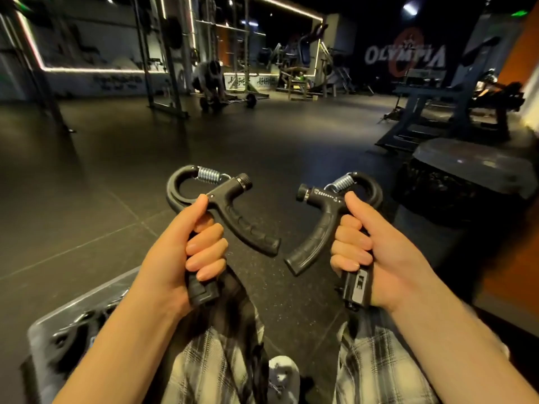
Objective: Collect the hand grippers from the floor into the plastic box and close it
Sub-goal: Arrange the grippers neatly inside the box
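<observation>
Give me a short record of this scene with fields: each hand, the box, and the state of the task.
left hand: grips the first hand gripper by one handle
right hand: grips the second hand gripper by one handle
plastic box: lower left, by the left forearm; dark grippers show in it
floor: dark gym floor
task state: both held grippers not yet in the box

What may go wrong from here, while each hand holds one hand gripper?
1. The left hand and right hand each grip only one handle; the free handles of the left gripper and right gripper point toward each other and may knock together.
2. The plastic box lies partly hidden under the left forearm, so a gripper dropped blindly may miss it.
3. No hand is free to steady the box.
</observation>
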